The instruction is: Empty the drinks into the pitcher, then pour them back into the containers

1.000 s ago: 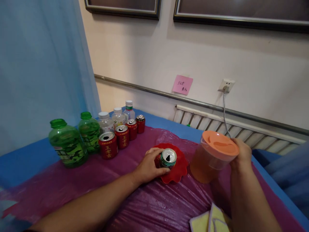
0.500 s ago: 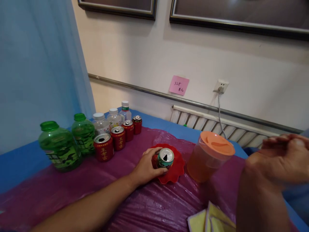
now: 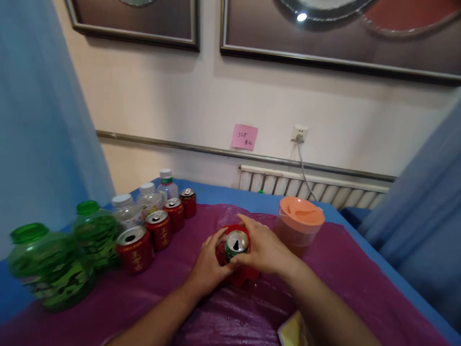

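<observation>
A small green can [image 3: 236, 241] with an opened silver top stands upright over a red scalloped mat [image 3: 245, 277]. My left hand [image 3: 212, 262] wraps round the can's left side. On its other side is my right hand [image 3: 264, 247], fingers curved round the can and thumb at its front; both hands seem to touch it. The mat is partly hidden under the hands. Just right of my right hand stands a clear pitcher with an orange lid [image 3: 301, 211].
Red cans [image 3: 135, 250], clear white-capped bottles [image 3: 149, 199] and large green bottles [image 3: 52, 269] stand at the left on the purple plastic sheet [image 3: 338, 269] and blue cloth. A yellow cloth [image 3: 293, 330] lies at the front edge. A radiator [image 3: 324, 190] is behind.
My right hand has come in from the far right to the can's right side. My left hand stays at the can. The view has shifted to the right.
</observation>
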### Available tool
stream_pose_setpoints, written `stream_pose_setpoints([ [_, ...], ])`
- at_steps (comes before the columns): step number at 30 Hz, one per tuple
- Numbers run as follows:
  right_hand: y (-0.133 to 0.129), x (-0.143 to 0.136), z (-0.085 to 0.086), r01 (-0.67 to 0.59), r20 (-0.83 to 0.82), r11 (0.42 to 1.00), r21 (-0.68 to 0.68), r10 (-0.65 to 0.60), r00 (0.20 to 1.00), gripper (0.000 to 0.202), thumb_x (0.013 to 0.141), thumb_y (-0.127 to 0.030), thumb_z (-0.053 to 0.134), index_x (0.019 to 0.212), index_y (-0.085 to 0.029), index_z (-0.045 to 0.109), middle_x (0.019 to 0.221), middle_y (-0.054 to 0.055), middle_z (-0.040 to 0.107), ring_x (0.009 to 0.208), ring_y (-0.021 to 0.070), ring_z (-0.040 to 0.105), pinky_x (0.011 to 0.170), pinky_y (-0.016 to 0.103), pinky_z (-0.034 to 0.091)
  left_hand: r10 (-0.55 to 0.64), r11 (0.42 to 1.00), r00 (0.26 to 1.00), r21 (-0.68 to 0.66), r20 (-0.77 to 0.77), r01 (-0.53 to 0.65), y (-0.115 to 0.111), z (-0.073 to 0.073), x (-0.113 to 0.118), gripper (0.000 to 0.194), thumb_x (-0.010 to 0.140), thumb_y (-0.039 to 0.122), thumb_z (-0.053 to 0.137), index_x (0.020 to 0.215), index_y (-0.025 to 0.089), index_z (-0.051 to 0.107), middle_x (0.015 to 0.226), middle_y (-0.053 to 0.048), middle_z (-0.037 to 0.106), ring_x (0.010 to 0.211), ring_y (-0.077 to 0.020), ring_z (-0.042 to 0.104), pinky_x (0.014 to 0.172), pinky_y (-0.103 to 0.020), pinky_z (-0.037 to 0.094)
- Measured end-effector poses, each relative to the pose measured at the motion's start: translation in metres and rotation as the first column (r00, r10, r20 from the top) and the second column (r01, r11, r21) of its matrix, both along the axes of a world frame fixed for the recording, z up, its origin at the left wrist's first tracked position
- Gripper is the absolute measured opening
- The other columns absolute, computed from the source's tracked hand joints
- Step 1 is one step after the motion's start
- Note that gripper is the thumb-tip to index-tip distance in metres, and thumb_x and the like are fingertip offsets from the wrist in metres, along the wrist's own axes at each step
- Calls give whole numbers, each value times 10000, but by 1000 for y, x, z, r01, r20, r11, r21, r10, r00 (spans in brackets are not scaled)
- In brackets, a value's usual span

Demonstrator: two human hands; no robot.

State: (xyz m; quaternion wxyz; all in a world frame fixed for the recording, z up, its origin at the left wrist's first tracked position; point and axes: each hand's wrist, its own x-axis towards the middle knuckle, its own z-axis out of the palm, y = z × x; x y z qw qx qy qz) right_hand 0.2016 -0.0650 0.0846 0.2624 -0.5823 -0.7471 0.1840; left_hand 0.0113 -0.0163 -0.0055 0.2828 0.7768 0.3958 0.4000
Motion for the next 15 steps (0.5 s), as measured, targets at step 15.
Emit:
stream_pose_setpoints([
  [15, -32, 2, 13, 75, -47, 990, 123, -70, 996, 701, 697, -358, 781, 1336, -217, 530, 1315, 114, 628, 1198, 299, 609, 997, 442, 499, -11, 985, 997, 172, -72, 23, 23, -5, -2, 817, 655, 579, 781, 1364, 241, 558, 1354, -129, 642, 1219, -354, 625, 1045, -522, 503],
])
